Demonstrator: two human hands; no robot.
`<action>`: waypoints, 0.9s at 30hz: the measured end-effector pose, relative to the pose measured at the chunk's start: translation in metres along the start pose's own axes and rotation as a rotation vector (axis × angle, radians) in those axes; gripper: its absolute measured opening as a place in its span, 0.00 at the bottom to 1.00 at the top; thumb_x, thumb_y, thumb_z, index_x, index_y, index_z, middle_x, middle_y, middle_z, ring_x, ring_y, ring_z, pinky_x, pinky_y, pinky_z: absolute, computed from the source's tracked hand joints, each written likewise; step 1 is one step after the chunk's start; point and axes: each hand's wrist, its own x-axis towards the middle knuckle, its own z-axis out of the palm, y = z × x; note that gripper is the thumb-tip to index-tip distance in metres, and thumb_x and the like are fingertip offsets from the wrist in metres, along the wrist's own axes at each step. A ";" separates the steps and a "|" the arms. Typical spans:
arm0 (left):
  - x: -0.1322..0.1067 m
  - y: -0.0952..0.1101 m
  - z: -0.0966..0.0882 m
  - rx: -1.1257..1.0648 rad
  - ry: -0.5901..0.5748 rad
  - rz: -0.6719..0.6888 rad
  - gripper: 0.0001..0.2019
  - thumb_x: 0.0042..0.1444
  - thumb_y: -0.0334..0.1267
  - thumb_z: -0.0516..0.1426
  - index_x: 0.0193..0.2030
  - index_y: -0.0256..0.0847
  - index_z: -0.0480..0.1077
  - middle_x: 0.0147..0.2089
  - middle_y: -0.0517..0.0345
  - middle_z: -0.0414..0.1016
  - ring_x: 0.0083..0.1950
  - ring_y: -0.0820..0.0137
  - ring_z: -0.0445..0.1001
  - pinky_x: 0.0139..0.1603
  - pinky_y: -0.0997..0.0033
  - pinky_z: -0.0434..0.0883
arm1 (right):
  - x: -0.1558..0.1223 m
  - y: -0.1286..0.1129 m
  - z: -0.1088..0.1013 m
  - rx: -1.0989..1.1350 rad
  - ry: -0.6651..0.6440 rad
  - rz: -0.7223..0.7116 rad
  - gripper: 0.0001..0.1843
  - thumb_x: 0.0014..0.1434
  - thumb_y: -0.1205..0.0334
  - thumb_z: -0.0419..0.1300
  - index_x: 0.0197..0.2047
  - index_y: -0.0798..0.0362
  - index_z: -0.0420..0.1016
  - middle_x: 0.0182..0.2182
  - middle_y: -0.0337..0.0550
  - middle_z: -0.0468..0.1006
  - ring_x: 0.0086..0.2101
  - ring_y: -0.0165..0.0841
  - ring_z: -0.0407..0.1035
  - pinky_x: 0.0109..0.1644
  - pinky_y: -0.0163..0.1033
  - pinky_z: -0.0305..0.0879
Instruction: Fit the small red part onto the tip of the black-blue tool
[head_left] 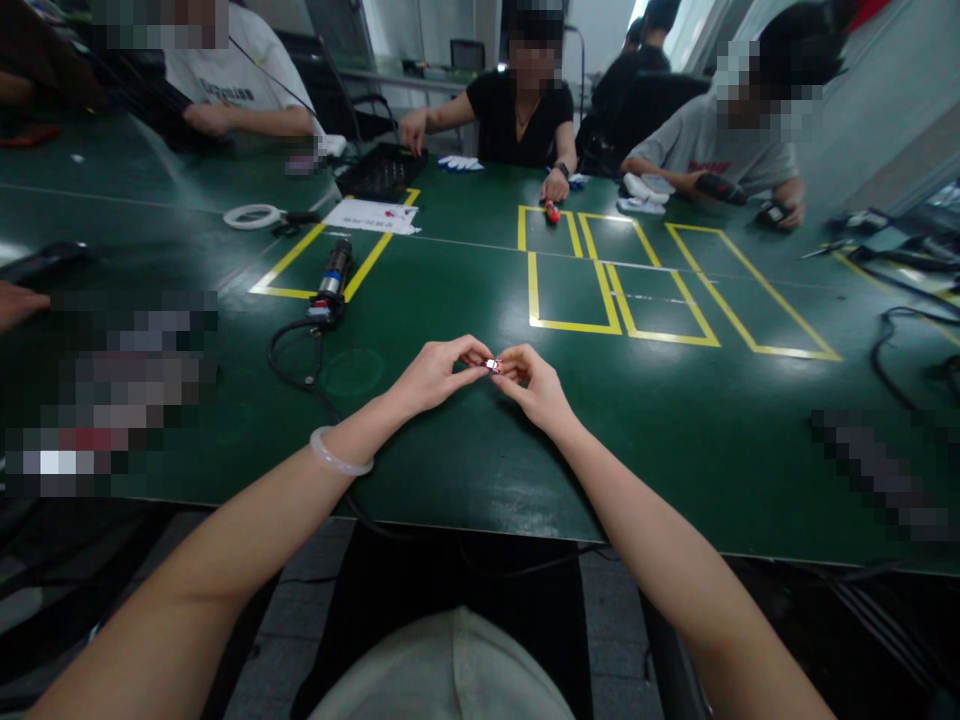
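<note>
Between my fingertips is a small white and red piece (493, 366), too small to name. My left hand (444, 372) pinches it from the left, thumb and fingers closed, with a pale bangle on the wrist. From the other side my right hand (536, 380) grips the same piece, its fingers curled. Both hands are over the green table (480, 450), in front of my body. Beyond my left hand lies a dark cylindrical device (335, 272) with a blue band, a red part at its near end and a black cable.
Yellow tape outlines (574, 326) mark the table ahead. A black crate (381, 172), a white sheet (371, 216) and a white cable coil (253, 217) are farther left. Across the table, a person's hand (555, 186) touches a red object (552, 212). Cables (892, 330) lie at right.
</note>
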 end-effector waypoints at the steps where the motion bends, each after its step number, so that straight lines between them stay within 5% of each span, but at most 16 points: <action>1: 0.000 0.000 0.000 0.000 -0.002 0.001 0.11 0.61 0.41 0.59 0.47 0.37 0.73 0.43 0.53 0.80 0.44 0.67 0.79 0.49 0.68 0.73 | 0.000 -0.001 0.000 -0.027 0.002 -0.015 0.13 0.59 0.56 0.62 0.45 0.50 0.67 0.35 0.40 0.78 0.34 0.31 0.72 0.37 0.36 0.67; 18: 0.002 -0.002 -0.006 0.073 -0.078 0.008 0.14 0.63 0.45 0.57 0.48 0.38 0.74 0.43 0.55 0.80 0.44 0.68 0.78 0.48 0.70 0.72 | 0.001 -0.004 -0.004 -0.224 0.063 -0.147 0.07 0.60 0.59 0.62 0.41 0.51 0.73 0.35 0.40 0.77 0.33 0.31 0.69 0.38 0.37 0.66; 21: 0.008 -0.018 -0.033 0.282 -0.033 -0.030 0.18 0.66 0.50 0.53 0.51 0.41 0.75 0.47 0.54 0.80 0.49 0.65 0.77 0.52 0.66 0.70 | 0.001 -0.004 -0.006 -0.223 0.099 -0.103 0.08 0.60 0.58 0.62 0.41 0.51 0.73 0.33 0.39 0.77 0.32 0.31 0.68 0.38 0.37 0.65; 27: 0.007 -0.100 -0.125 0.798 0.386 -0.336 0.36 0.62 0.58 0.54 0.65 0.28 0.66 0.68 0.39 0.61 0.67 0.49 0.60 0.63 0.48 0.59 | 0.002 -0.002 -0.006 -0.197 0.085 -0.073 0.09 0.59 0.58 0.62 0.41 0.52 0.73 0.32 0.39 0.77 0.32 0.31 0.68 0.38 0.37 0.64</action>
